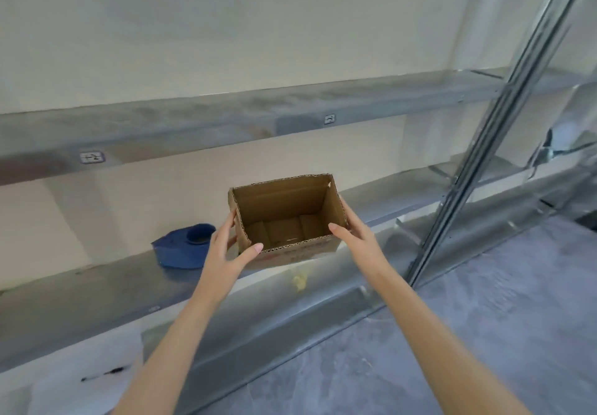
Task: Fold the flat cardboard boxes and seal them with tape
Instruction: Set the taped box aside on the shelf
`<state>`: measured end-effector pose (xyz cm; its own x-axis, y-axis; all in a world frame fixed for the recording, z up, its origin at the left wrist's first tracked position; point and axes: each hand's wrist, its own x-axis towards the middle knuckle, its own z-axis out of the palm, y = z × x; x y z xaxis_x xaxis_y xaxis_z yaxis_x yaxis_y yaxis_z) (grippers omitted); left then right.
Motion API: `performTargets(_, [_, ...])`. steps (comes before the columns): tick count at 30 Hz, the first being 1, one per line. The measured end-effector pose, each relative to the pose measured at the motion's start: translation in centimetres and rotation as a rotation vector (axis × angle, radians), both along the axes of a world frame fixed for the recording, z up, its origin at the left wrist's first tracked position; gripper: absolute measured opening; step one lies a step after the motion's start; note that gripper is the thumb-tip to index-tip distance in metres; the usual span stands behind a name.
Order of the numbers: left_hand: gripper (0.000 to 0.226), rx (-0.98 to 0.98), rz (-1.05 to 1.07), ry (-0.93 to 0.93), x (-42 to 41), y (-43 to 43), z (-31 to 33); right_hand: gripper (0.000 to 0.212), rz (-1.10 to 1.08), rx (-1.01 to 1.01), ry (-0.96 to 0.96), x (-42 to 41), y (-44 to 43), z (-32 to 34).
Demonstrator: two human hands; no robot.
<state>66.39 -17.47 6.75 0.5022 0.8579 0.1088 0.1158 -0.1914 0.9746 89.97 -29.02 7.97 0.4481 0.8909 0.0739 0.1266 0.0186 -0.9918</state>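
Over the grey floor, the left hand (223,253) and right hand (357,237) clasped the open-topped cardboard box (281,199) at the lower shelf (97,295), fingers lightly curled round its side walls and thumbs at the near rim. Near its left lay a blue tape roll (182,248); beyond ran an upper shelf (193,123).

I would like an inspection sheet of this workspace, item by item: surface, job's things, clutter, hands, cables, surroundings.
Surface: shiny metal shelf.
Job's things: cardboard box, set up, top open, bottom flaps folded in; blue tape roll on the shelf, left of it.
Clutter: white sheet with a black mark, lower left.
Hands: left hand grips the box's left front corner; right hand grips its right wall.
Cables: nothing seen.
Surroundings: upper shelf, metal upright, pale wall, grey floor.
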Motion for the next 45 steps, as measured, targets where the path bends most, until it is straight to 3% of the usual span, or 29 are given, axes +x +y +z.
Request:
performTargets(4, [0.08,0.061,-0.104,0.068,7.1,-1.6,-0.1,0.059,-0.072,0.001,-0.022,5.8,-3.2,0.6])
performTargets(12, [0.085,0.009,-0.207,0.008,19.6,-0.7,-0.4,0.058,-0.165,-0.02,-0.086,16.8,-5.0,0.4])
performTargets(19, [0.062,0.161,-0.376,0.215,31.1,4.3,-1.7,0.059,-0.189,-0.076,-0.139,28.1,-2.0,-1.0])
performTargets(32, [0.083,0.062,-0.356,0.072,48.5,10.4,-4.0,0.054,-0.267,-0.128,-0.065,46.5,4.2,-3.2])
performTargets(40, [0.06,-0.142,-0.148,-0.006,57.1,10.6,-6.1,0.044,-0.176,-0.167,-0.132,56.1,7.5,-4.7])
performTargets(45, [0.067,-0.179,-0.064,-0.038,62.5,9.1,-6.9,0.053,-0.132,-0.134,-0.155,62.3,8.7,-4.9])
